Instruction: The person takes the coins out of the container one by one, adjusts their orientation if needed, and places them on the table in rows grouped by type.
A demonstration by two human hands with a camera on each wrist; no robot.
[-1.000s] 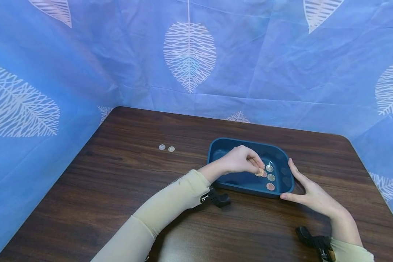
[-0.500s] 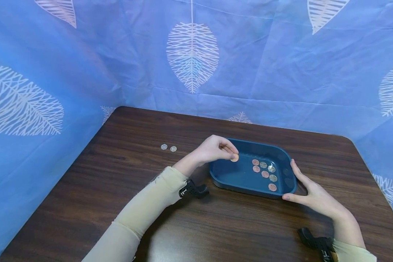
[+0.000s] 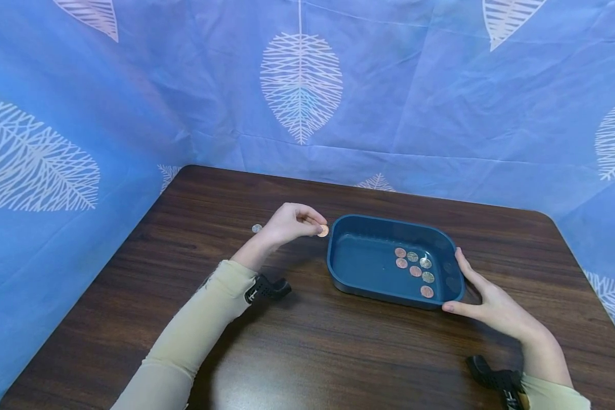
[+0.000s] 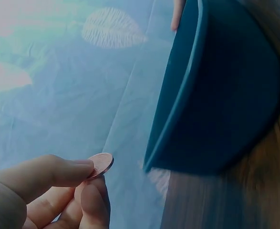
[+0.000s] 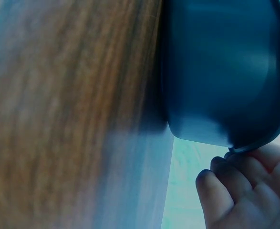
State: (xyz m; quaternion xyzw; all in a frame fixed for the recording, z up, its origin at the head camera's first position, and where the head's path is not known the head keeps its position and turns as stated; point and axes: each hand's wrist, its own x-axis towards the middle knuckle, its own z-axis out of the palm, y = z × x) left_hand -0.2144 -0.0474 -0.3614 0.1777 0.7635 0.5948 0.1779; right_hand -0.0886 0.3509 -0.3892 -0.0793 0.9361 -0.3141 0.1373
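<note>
My left hand [image 3: 291,223] pinches a copper coin [image 3: 323,230] between thumb and fingertips, just outside the left end of a dark blue tray [image 3: 359,273]. In the left wrist view the same coin [image 4: 101,165] stands out from the fingertips, apart from the tray's wall [image 4: 225,95]. At the tray's right end, my right hand [image 3: 502,307] holds the corner, thumb on the near side and fingers on the far side. Inside the tray's right half lie several copper coins [image 3: 415,271] and silver coins [image 3: 427,277], flat on its floor.
A silver coin [image 3: 257,228] lies on the brown wooden table [image 3: 338,347], left of my left hand. The hand covers the spot beside it. A blue leaf-patterned cloth [image 3: 389,114] hangs behind the table.
Carrying the copper coin, my left hand has moved left out of the tray, over its left end. It now hides one of two silver coins on the table. The right hand stays put.
</note>
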